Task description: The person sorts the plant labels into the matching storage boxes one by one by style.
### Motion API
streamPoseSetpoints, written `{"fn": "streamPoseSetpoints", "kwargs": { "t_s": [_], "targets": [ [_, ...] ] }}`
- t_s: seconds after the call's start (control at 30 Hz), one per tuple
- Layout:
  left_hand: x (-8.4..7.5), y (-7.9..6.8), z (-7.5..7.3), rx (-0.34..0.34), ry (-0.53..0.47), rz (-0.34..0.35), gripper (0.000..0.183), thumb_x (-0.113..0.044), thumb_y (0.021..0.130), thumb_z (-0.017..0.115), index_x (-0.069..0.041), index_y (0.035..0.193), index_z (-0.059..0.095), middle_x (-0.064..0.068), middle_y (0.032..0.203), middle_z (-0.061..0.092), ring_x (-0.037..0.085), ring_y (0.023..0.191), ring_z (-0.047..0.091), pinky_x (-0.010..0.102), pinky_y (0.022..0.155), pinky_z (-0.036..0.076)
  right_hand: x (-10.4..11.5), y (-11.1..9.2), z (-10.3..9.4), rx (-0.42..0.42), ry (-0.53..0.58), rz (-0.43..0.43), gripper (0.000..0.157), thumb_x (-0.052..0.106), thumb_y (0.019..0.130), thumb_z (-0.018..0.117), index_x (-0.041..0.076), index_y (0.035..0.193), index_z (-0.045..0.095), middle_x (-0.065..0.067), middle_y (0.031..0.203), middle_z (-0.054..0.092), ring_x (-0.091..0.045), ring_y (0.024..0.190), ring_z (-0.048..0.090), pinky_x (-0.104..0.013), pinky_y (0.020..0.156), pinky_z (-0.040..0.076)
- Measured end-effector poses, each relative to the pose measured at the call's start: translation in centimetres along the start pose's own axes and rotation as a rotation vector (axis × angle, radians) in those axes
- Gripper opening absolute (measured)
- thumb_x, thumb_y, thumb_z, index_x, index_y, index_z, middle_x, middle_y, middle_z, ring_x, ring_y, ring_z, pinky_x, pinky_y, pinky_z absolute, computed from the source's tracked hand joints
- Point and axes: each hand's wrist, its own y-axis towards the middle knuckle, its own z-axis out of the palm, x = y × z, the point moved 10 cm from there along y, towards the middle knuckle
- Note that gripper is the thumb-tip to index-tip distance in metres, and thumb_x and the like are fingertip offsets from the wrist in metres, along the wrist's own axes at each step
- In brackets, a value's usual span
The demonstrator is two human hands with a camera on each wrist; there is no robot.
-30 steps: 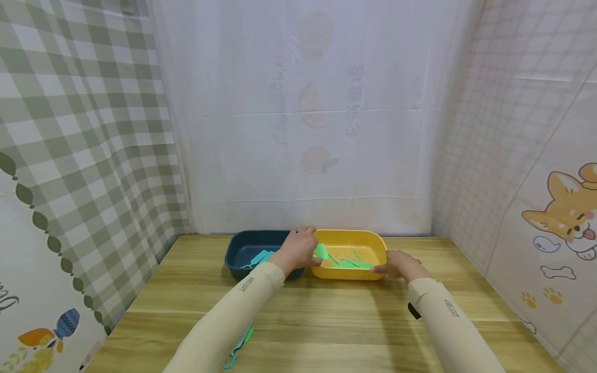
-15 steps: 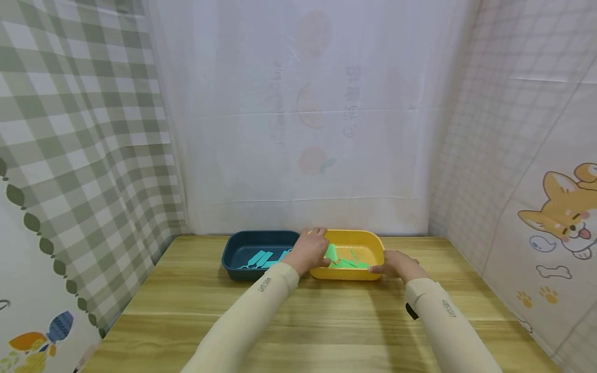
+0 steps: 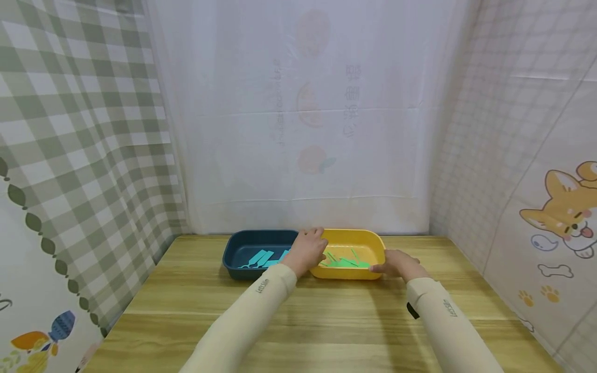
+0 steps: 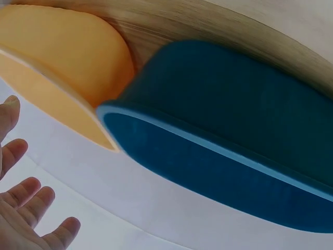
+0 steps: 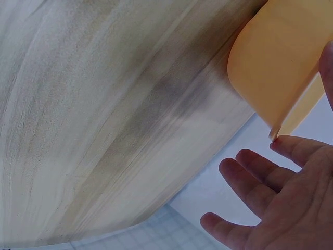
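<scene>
A yellow plastic tub (image 3: 347, 276) stands at the back of the table with several flat bright-green pieces (image 3: 347, 262) inside. Touching its left side is a dark blue tub (image 3: 240, 272) that holds several flat light-blue pieces (image 3: 263, 258), some with thin curved ends. My left hand (image 3: 305, 252) hovers over where the tubs meet, its fingers spread and nothing in them in the left wrist view. At the yellow tub's right end is my right hand (image 3: 402, 264). Its index fingertip (image 5: 278, 143) meets the rim, while the other fingers stretch out relaxed.
The tubs stand on a wooden table (image 3: 326, 331) close to a white curtain (image 3: 261, 155) at the back. A checked cloth (image 3: 93, 103) hangs on the left, and a cloth with a cartoon dog (image 3: 566, 210) on the right.
A green piece that stood up beside my left hand no longer shows there. That hand has shifted a little right over the last second. My right hand stays at the yellow tub's end.
</scene>
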Motion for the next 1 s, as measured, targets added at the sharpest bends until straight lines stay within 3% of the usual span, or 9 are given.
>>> {"fn": "streamPoseSetpoints", "kwargs": {
  "t_s": [0.2,0.33,0.77,1.0],
  "targets": [
    [1.2,-0.6,0.4,0.043,0.000,-0.014,0.036,-0.049,0.093,0.066,-0.024,0.119,0.069,0.004,0.140,0.050,0.022,0.128,0.049,0.045,0.102,0.044,-0.1,0.0,0.1,0.000,-0.008,0.003,0.054,0.045,0.093,0.066,0.001,0.122,0.058,-0.028,0.126,0.059,-0.050,0.117,0.053,-0.081,0.090,0.029],
    [1.9,-1.0,0.6,0.064,-0.028,-0.024,0.038,-0.049,0.093,0.065,-0.024,0.122,0.068,0.004,0.144,0.048,0.023,0.132,0.046,0.048,0.106,0.040,-0.1,0.0,0.1,-0.005,-0.009,0.005,0.052,0.046,0.093,0.067,0.002,0.119,0.058,-0.027,0.124,0.060,-0.048,0.116,0.054,-0.080,0.090,0.030],
    [4.2,-3.3,0.6,0.051,-0.125,0.000,0.045,-0.047,0.091,0.069,-0.020,0.127,0.068,0.007,0.143,0.051,0.026,0.131,0.047,0.052,0.107,0.038,-0.2,-0.2,-0.1,-0.014,-0.008,0.012,0.049,0.046,0.093,0.067,0.001,0.111,0.058,-0.027,0.119,0.061,-0.046,0.113,0.056,-0.077,0.091,0.033],
    [5.2,-5.1,0.7,0.049,-0.135,0.022,0.047,-0.048,0.090,0.070,-0.021,0.128,0.067,0.008,0.142,0.051,0.027,0.132,0.046,0.052,0.107,0.039,-0.2,0.1,0.0,-0.014,-0.011,0.010,0.055,0.047,0.093,0.066,-0.001,0.118,0.057,-0.028,0.122,0.060,-0.047,0.114,0.055,-0.078,0.090,0.033]
  ]
}}
